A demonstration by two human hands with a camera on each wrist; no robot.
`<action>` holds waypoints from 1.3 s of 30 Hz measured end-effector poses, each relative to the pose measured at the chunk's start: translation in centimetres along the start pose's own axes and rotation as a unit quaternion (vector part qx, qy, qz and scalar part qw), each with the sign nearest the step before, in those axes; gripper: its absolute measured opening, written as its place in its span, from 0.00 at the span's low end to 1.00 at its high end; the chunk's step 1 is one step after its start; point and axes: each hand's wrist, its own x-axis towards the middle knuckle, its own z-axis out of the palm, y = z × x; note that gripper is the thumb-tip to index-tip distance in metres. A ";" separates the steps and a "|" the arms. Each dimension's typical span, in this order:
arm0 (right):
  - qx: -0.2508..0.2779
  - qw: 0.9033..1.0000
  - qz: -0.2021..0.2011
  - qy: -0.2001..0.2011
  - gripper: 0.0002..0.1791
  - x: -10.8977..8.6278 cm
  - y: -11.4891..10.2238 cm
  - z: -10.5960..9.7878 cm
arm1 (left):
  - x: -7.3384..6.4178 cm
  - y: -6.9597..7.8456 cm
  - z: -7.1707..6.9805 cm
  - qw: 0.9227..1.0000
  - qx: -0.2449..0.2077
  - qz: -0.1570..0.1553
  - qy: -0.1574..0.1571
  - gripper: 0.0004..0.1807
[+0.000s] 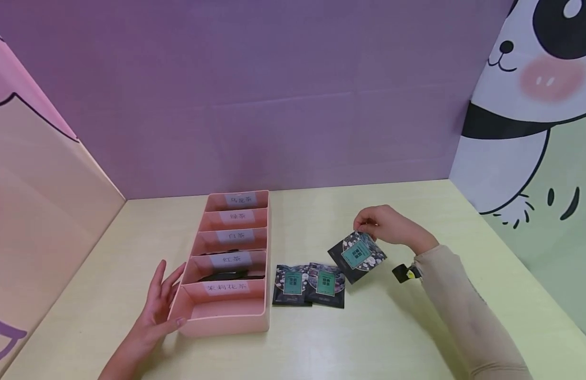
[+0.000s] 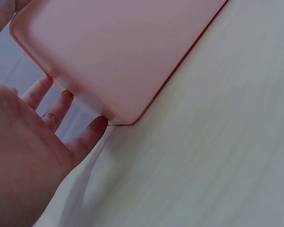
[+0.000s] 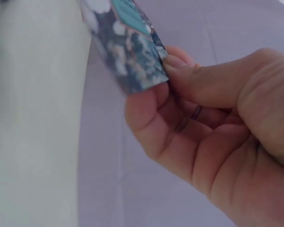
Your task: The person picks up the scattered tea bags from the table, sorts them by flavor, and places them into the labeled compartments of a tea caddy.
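My right hand [image 1: 385, 226] pinches a dark tea sachet [image 1: 357, 256] by its upper corner, above the table. The sachet has a green label and a flower print. In the right wrist view, thumb and forefinger grip the edge of the same sachet [image 3: 128, 52]. Two more sachets [image 1: 291, 285] [image 1: 325, 285] lie partly overlapped beside a pink divided box [image 1: 245, 323]. My left hand [image 1: 155, 311] touches the box's near left corner with spread fingers, the thumb at the front rim. Its fingertips press against the pink wall [image 2: 113, 61] in the left wrist view.
The box has several compartments in a row with handwritten white labels [image 1: 231, 259]. Dark sachets [image 1: 231, 275] stand in the compartment behind the nearest one; a dark edge shows in another. A purple wall [image 1: 283, 105] closes the table's [image 1: 321, 343] far side, with printed panels left and right.
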 end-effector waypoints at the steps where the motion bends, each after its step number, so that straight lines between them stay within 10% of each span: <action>1: -0.003 1.000 -0.006 -0.005 0.07 0.3 -0.4 -0.2 | 0.0 0.0 0.0 1.000 -0.001 -0.001 0.000 0.60; 21: -0.078 0.991 -0.071 -0.087 0.04 8.0 -7.8 -1.2 | 0.2 -0.1 0.2 1.000 0.002 -0.021 0.006 0.59; 39: -0.092 0.958 -0.221 -0.159 0.06 12.4 -17.0 4.0 | 0.3 -0.1 0.0 1.000 0.005 -0.002 0.004 0.59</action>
